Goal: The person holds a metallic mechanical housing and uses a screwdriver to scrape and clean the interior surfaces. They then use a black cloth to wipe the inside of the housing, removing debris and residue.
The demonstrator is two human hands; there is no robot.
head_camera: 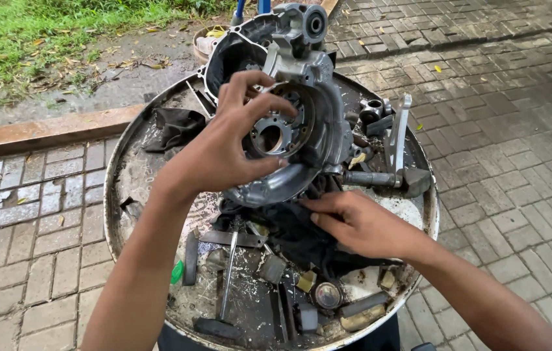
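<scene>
A grey cast-metal engine case [318, 110] stands tilted on a round, rusty drum top [126, 188]. My left hand [230, 146] grips the rim of the case's round opening, thumb below and fingers curled over the top edge. Inside that opening sits a ring-shaped metal part [274, 133] with a centre hole. My right hand [360, 224] lies flat just below the case, fingertips pressing a black cloth [295, 237] that is under the case.
Another black rag [175, 127] lies at the drum's back left. A metal lever with a shaft [396, 146] sits to the right. Hammers, sockets and small parts [276, 286] crowd the near side. Brick paving [516, 130] surrounds the drum; grass [29, 39] lies beyond.
</scene>
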